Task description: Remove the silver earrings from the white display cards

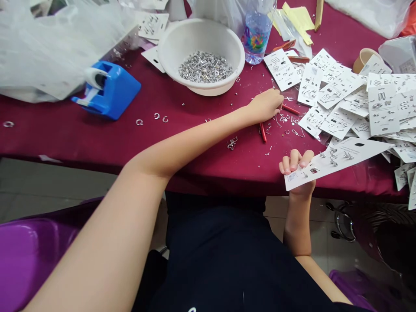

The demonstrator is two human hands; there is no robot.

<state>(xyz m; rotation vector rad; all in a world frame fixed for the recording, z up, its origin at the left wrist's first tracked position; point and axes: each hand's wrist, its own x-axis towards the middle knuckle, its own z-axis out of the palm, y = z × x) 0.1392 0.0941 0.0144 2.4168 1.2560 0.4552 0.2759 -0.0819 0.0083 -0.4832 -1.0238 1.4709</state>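
Observation:
My left hand (267, 106) reaches over the table with its fingers curled together, low over a scatter of small metal jewelry pieces (286, 119). What its fingertips pinch, if anything, is hidden. Two red handles, one on the right (290, 109) and one below (263, 133), stick out from under this hand; the rest of that tool is covered. Near the table's front edge, my right hand (297, 167) grips a white earring card (341, 158) by its left end. The card is tilted and carries several silver earrings, with a slot at its far end.
A heap of earring cards (344, 97) covers the right side. A white basin (164, 56) of metal pieces stands at the back, beside a plastic bottle (256, 37). A blue tape dispenser (112, 89) and plastic bags (58, 47) are on the left.

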